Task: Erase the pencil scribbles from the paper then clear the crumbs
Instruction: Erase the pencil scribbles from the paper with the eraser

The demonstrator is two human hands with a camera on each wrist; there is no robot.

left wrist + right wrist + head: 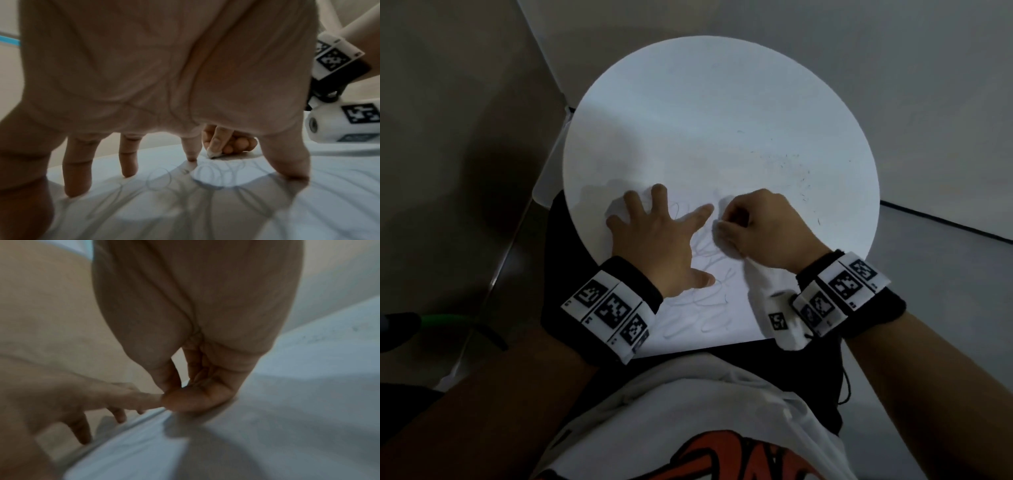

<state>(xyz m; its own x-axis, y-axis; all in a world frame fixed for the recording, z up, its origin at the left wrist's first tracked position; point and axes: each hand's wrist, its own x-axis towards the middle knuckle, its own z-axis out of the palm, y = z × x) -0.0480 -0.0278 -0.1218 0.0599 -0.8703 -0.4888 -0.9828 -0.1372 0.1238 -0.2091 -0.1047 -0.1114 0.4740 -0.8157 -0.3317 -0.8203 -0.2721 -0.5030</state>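
A white sheet of paper lies on a round white table, its near edge overhanging toward me. Grey pencil scribbles loop across its near half, also seen under the palm as scribbles. My left hand is spread flat with its fingertips pressing the paper. Just to its right, my right hand is curled and pinches a small pale eraser, whose dark tip touches the paper. The fingers hide most of the eraser. Dark eraser crumbs are scattered at the right.
The table stands in a corner against pale walls. A green tube lies on the floor at the left. My lap and white shirt sit right below the table's near edge.
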